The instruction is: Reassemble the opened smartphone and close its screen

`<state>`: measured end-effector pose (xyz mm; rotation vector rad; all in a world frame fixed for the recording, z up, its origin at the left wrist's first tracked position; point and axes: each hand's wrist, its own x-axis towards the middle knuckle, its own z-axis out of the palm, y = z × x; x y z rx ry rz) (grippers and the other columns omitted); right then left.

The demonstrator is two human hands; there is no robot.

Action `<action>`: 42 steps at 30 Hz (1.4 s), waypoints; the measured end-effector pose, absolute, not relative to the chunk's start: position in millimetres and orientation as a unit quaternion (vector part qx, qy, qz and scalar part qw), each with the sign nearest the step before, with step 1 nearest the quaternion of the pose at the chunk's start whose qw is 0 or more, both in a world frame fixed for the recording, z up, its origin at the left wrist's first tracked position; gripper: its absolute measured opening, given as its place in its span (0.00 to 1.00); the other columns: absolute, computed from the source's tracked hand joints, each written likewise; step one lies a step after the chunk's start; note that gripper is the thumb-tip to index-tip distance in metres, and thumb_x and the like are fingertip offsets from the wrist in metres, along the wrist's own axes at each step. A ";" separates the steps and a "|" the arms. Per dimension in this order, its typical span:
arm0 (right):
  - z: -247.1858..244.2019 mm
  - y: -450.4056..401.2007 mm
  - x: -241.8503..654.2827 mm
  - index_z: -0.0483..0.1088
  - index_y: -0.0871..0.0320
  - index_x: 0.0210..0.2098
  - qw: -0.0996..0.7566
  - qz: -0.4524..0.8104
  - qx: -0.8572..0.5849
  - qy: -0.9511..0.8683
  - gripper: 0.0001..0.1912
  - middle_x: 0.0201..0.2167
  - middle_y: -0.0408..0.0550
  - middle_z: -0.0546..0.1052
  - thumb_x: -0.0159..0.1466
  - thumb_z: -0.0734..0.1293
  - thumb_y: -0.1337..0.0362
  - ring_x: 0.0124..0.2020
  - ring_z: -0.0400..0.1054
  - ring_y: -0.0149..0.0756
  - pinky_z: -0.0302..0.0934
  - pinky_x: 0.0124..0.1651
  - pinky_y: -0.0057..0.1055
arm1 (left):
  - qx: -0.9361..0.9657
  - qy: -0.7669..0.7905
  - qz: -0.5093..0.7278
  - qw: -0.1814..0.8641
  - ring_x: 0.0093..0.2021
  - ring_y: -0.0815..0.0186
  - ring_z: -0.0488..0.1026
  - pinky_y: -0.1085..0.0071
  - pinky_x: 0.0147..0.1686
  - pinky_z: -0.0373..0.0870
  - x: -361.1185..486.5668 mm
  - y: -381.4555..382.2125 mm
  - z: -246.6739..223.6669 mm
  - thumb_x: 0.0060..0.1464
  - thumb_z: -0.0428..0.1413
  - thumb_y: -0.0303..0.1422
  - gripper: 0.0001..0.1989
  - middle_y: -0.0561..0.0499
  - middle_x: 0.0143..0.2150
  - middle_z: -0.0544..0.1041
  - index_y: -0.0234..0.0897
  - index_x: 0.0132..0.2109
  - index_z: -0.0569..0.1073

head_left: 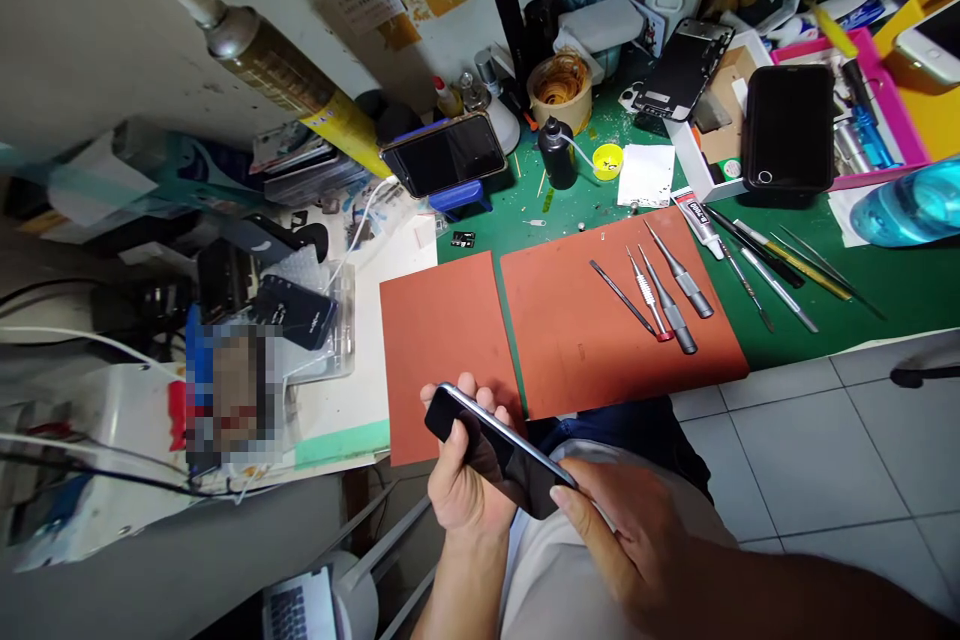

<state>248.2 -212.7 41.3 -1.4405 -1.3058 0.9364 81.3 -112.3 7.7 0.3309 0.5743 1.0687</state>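
Observation:
Between my two hands is a smartphone with a dark screen and a silvery-blue edge, tilted in front of my body. My left hand wraps round its upper end, thumb along the near edge. The lower end is pinched by my right hand, thumb on the glass and fingers behind. Just beyond lie two reddish-brown mats. On the right mat rest several slim screwdrivers and a thin dark pry tool.
A green worktop carries tweezers, a glue tube and a black bottle. Another phone leans on a blue stand. Boxes with a black phone stand at right. A tall spray can is at back left.

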 end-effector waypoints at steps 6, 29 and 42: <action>46.8 -207.7 255.4 0.58 0.52 0.33 0.476 0.418 -0.585 -0.506 0.15 0.23 0.35 0.60 0.79 0.58 0.67 0.22 0.58 0.28 0.53 0.28 0.28 | 0.158 0.372 0.489 0.773 0.52 0.63 0.87 0.72 0.54 0.83 98.6 -117.7 17.9 0.64 0.68 0.32 0.21 0.54 0.54 0.88 0.56 0.62 0.81; 30.0 -213.1 246.3 0.70 0.54 0.43 0.502 0.337 -0.593 -0.532 0.11 0.27 0.44 0.76 0.79 0.58 0.67 0.26 0.73 0.35 0.68 0.32 0.31 | 0.105 0.573 0.456 0.673 0.27 0.69 0.84 0.81 0.30 0.81 130.9 -129.8 29.3 0.27 0.84 0.31 0.26 0.58 0.28 0.85 0.42 0.36 0.83; 43.7 -162.7 285.6 0.79 0.55 0.41 0.468 0.383 -0.578 -0.548 0.10 0.31 0.45 0.78 0.75 0.68 0.59 0.35 0.73 0.36 0.66 0.39 0.33 | 0.272 0.590 0.374 0.662 0.34 0.62 0.84 0.71 0.38 0.82 120.0 -141.7 20.2 0.32 0.82 0.30 0.29 0.49 0.35 0.87 0.35 0.43 0.82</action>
